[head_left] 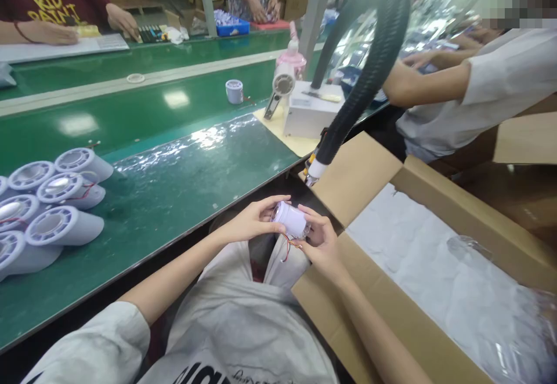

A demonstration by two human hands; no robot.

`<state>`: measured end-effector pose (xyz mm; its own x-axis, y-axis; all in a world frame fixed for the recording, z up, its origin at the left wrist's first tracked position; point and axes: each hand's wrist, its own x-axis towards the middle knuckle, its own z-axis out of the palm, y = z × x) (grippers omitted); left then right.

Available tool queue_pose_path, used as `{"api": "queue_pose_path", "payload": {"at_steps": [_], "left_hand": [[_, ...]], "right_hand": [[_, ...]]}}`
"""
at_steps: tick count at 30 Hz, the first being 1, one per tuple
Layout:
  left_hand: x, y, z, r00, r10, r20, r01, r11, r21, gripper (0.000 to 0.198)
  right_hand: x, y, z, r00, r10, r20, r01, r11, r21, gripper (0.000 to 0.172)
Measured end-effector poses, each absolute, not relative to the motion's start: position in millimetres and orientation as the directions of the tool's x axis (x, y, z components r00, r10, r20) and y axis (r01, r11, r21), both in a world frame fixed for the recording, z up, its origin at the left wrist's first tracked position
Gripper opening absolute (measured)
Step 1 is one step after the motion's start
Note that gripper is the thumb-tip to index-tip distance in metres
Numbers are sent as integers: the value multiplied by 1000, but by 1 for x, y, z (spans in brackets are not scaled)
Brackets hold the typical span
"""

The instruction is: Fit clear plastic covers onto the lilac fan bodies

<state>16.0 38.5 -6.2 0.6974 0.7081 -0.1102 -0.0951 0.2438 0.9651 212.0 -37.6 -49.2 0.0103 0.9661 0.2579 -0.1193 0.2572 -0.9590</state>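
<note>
A small light-purple plastic cylinder [292,220] with thin red, black and yellow wires hanging from it is held between my two hands over my lap. My left hand [257,220] grips its left end, thumb below and fingers on top. At the other end, my right hand [321,242] closes around the rim, where something clear shows at the edge; I cannot make out what it is. The wires [287,247] dangle beneath, beside my right thumb. Several similar cylinders [65,224] lie grouped on the green bench to the left.
One cylinder [234,91] stands on the green belt. A white box [311,111] on yellow paper, a handheld fan [281,85] and a black flexible hose [369,76] are ahead. The open carton [369,297] is at my right. Co-workers sit opposite and at right.
</note>
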Motion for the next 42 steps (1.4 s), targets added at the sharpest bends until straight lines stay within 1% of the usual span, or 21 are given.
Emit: {"api": "queue_pose_path", "payload": {"at_steps": [2, 4, 7, 10, 12, 15, 18, 20, 23, 26, 28, 34, 36, 38, 42], "left_hand": [[34, 65, -11, 699, 709, -95, -114, 242, 964, 71], [49, 85, -12, 706, 705, -66, -127, 218, 967, 66], [60, 99, -12, 721, 692, -37, -122, 180, 976, 57], [55, 97, -13, 747, 664, -42, -97, 171, 981, 54], [46, 90, -14, 767, 638, -58, -72, 176, 982, 58], [27, 78, -10, 819, 571, -62, -25, 144, 989, 70], [10, 63, -2, 855, 513, -82, 7, 145, 989, 75], [3, 52, 4, 845, 520, -123, 29, 184, 982, 78], [-4, 36, 9, 813, 558, -166, 55, 209, 976, 83], [-8, 22, 8, 796, 581, -169, 45, 221, 974, 82], [-9, 15, 6, 788, 592, -168, 33, 232, 972, 80], [-16, 5, 4, 777, 598, -194, 14, 292, 956, 76], [-17, 5, 5, 770, 610, -186, 11, 278, 960, 73], [-18, 5, 5, 772, 611, -175, 4, 269, 963, 74], [-18, 4, 5, 795, 581, -175, -5, 296, 955, 78]], "right_hand": [[219, -19, -58, 68, 972, 227, -181, 236, -955, 45], [228, -4, -61, 83, 970, 228, -195, 241, -951, 48], [239, 8, -60, 66, 974, 217, -206, 226, -952, 49], [245, 7, -55, 8, 986, 165, -228, 162, -960, 53], [245, 2, -51, -47, 992, 120, -247, 105, -963, 54], [241, -9, -41, -132, 990, 57, -279, 19, -960, 47], [234, -21, -29, -207, 978, 19, -296, -44, -954, 51], [230, -28, -21, -229, 973, -5, -267, -68, -961, 55], [226, -37, -11, -239, 969, -63, -195, -112, -975, 55], [223, -43, -5, -272, 954, -124, -140, -167, -976, 56], [220, -45, -3, -284, 947, -147, -141, -193, -971, 56], [212, -52, -2, -314, 928, -199, -249, -283, -926, 53], [211, -54, -2, -304, 930, -207, -272, -293, -917, 53], [210, -55, -1, -294, 934, -201, -261, -281, -924, 54], [212, -57, 2, -278, 946, -165, -163, -216, -963, 56]]}}
